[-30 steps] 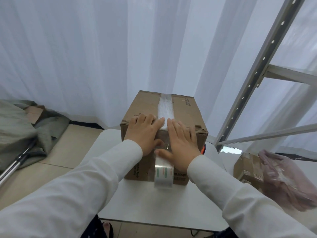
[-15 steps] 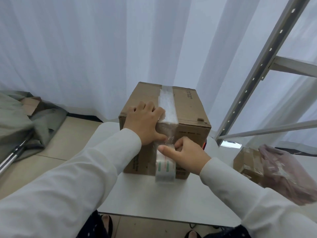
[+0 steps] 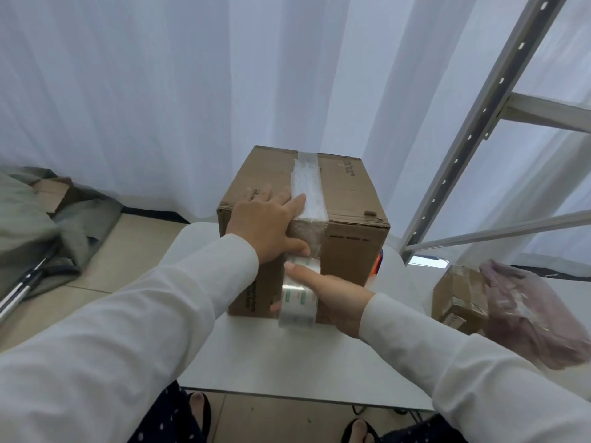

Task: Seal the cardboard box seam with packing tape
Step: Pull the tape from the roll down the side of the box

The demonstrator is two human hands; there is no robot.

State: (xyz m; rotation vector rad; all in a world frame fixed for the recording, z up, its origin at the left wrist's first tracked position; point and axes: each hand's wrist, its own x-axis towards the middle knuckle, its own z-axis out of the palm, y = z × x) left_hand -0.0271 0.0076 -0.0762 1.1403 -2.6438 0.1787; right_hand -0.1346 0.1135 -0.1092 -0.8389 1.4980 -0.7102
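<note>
Tape (image 3: 307, 190) covers the box (image 3: 348, 251) top. Left hand (image 3: 267, 225) presses flat; right hand (image 3: 332, 298) seems to hold the roll (image 3: 299, 302); cutting remains.

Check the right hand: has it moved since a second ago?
Yes. The right hand has left the top edge of the cardboard box and gone down its front face, gripping the tape roll near the table.

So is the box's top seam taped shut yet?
Yes: tape strip covers the cardboard box top seam and runs down the front.
</note>
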